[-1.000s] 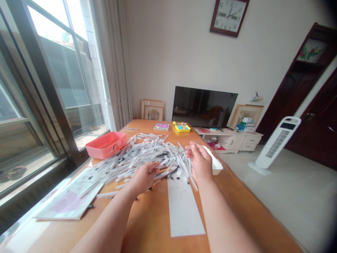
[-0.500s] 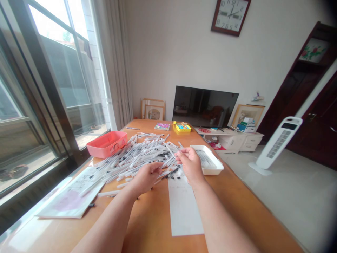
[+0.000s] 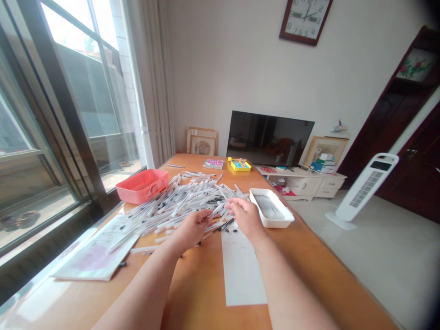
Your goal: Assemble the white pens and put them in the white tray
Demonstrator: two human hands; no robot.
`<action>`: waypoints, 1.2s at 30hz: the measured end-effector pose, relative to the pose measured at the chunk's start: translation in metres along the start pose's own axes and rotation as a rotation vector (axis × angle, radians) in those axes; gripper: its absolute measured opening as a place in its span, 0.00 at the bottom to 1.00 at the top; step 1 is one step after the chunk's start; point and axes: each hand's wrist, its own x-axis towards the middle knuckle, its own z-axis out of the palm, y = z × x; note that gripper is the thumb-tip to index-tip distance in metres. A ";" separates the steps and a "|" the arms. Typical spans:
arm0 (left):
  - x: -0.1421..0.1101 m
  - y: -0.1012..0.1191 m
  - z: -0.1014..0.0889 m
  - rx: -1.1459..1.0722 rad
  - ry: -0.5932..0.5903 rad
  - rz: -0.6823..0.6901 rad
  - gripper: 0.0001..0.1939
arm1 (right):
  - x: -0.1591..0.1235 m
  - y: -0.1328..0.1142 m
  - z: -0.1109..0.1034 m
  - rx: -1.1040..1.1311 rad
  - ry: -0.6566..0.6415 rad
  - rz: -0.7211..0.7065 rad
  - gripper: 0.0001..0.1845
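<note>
**Big heap of thin white pens (image 3: 173,206) on a wooden table (image 3: 202,293)**

So my left hand (image 3: 192,229) and right hand (image 3: 245,217) are both at the near edge of the pile, apart but close, fingers curled in. Can't really tell if either one has a pen pinched. Just right of the heap there's a white plastic tray (image 3: 271,208) with some pens lined up inside. A pink plastic box (image 3: 141,185) sits on the far left side, a white paper strip (image 3: 242,275) lies under my right wrist, and a booklet (image 3: 96,250) lies left.
</note>
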 end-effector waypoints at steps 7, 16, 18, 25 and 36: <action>0.001 -0.006 0.000 -0.021 0.009 0.009 0.24 | 0.008 0.020 -0.017 -0.134 -0.042 0.077 0.13; -0.001 -0.002 -0.002 0.001 0.013 0.059 0.20 | 0.000 0.024 -0.017 -0.634 -0.279 -0.010 0.02; -0.001 -0.001 -0.003 0.000 0.007 0.059 0.20 | -0.002 0.024 -0.014 -0.680 -0.289 -0.032 0.04; -0.002 0.002 -0.004 0.026 0.005 0.109 0.15 | -0.004 0.026 -0.010 -0.630 -0.297 -0.029 0.04; -0.003 0.004 -0.003 0.046 -0.021 0.039 0.25 | -0.002 -0.012 -0.023 0.123 -0.175 0.044 0.10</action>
